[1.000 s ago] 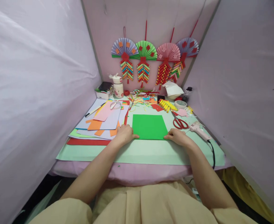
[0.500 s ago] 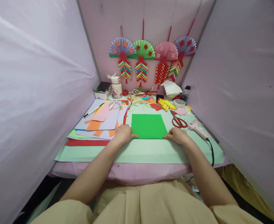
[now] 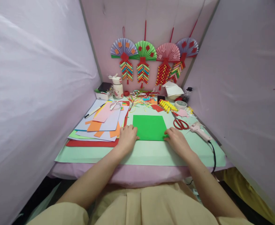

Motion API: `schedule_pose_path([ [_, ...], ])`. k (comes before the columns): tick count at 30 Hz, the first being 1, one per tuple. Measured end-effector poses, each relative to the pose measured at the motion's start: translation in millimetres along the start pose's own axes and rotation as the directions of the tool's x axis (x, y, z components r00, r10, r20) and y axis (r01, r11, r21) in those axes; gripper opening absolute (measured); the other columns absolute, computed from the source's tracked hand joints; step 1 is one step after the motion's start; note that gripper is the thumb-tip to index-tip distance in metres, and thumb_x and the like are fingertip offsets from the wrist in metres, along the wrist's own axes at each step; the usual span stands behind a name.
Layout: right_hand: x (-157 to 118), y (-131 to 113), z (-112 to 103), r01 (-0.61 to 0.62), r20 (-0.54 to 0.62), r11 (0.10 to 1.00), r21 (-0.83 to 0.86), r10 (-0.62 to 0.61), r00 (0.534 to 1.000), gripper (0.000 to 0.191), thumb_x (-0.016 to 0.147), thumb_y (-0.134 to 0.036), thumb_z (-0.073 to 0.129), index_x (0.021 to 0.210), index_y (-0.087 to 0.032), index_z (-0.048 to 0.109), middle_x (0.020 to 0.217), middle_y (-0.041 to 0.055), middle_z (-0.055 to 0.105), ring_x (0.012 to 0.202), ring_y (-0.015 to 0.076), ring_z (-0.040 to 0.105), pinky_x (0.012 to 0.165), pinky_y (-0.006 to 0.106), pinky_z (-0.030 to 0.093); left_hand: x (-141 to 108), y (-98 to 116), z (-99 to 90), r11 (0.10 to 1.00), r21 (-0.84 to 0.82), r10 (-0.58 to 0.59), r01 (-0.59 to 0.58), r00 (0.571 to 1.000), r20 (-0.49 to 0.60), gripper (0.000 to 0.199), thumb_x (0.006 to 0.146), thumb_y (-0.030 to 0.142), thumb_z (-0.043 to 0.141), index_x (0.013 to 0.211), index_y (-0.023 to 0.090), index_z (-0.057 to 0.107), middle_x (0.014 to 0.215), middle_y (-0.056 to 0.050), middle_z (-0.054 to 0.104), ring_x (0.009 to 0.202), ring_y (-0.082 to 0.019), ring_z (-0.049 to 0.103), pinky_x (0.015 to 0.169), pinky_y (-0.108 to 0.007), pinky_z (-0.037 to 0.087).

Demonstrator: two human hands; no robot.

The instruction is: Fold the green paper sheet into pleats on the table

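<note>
A bright green sheet of paper (image 3: 149, 127) lies flat on the pale green tabletop mat (image 3: 151, 153) in front of me. My left hand (image 3: 128, 135) is at its near left corner, fingers bent along the left edge and thumb at the near edge. At the near right corner, my right hand (image 3: 174, 137) pinches the paper between bent fingers and thumb. The fingertips of both hands are partly hidden. Red-handled scissors (image 3: 181, 124) lie just beyond my right hand.
Stacked coloured paper (image 3: 111, 120) with a pen (image 3: 94, 111) lies left. A glue gun (image 3: 199, 131) with its cord is at right. Behind are yellow paper rolls (image 3: 167, 105), tape (image 3: 181, 104), scraps (image 3: 143, 100) and a bottle (image 3: 117, 87). Paper fan ornaments (image 3: 145, 50) hang on the back wall.
Both hands have shifted their hold at the near corners: the thumbs, earlier stretched inward along the near edge, are drawn back, and the fingers now lie closer along the sides. The green paper stays nearly in place.
</note>
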State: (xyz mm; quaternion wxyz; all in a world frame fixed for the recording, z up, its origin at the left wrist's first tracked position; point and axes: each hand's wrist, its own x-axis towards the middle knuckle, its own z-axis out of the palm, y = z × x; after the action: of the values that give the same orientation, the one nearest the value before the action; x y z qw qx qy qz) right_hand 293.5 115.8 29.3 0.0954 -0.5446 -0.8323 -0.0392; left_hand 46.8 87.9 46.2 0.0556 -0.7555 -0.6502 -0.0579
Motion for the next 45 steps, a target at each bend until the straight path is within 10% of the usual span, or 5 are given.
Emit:
schedule_pose_path([
  [7,-26.6,-31.5,11.2,0.172,-0.047,0.984,-0.053,-0.175,0.983,0.038,0.089,-0.013,0.046,0.125,-0.021,0.056,0.114,0.0095,0.059,0.100,0.0213,0.051,0.083,0.030,0.041,-26.1,35.7,28.0,0.929,-0.158,0.335,-0.335,0.942,-0.030,0.037,0.096,0.023,0.040,0.130,0.012,0.048,0.139,-0.016,0.048,0.130,-0.026,0.042,0.106,-0.042,0.034],
  [14,-31.0,-38.6,15.5,0.150,-0.105,0.987,-0.056,-0.155,0.982,0.041,0.087,-0.017,0.047,0.127,-0.015,0.055,0.120,0.0117,0.058,0.109,0.0247,0.048,0.093,0.035,0.040,-29.5,35.9,31.8,0.922,-0.250,0.318,-0.296,0.947,0.050,0.077,0.086,0.064,0.043,0.141,0.010,0.035,0.150,-0.017,0.031,0.140,-0.029,0.025,0.114,-0.046,0.021],
  [29,-26.9,-59.1,23.6,0.253,-0.158,0.967,0.032,-0.245,0.957,0.039,0.088,-0.017,0.045,0.126,-0.011,0.055,0.115,0.0116,0.060,0.106,0.0224,0.050,0.097,0.035,0.041,-31.4,37.9,34.7,0.927,-0.226,0.321,-0.301,0.945,0.059,0.081,0.087,0.065,0.038,0.143,0.007,0.032,0.152,-0.016,0.027,0.142,-0.027,0.021,0.116,-0.046,0.018],
  [45,-51.2,-23.9,19.4,-0.023,-0.157,0.998,-0.067,0.012,0.988,0.036,0.093,-0.026,0.041,0.122,-0.011,0.057,0.114,0.0119,0.062,0.106,0.0225,0.054,0.106,0.042,0.030,-62.2,21.6,31.0,0.984,-0.146,0.098,-0.098,0.995,-0.007,0.079,0.086,0.063,0.043,0.140,0.006,0.036,0.150,-0.020,0.029,0.140,-0.029,0.026,0.114,-0.044,0.024],
])
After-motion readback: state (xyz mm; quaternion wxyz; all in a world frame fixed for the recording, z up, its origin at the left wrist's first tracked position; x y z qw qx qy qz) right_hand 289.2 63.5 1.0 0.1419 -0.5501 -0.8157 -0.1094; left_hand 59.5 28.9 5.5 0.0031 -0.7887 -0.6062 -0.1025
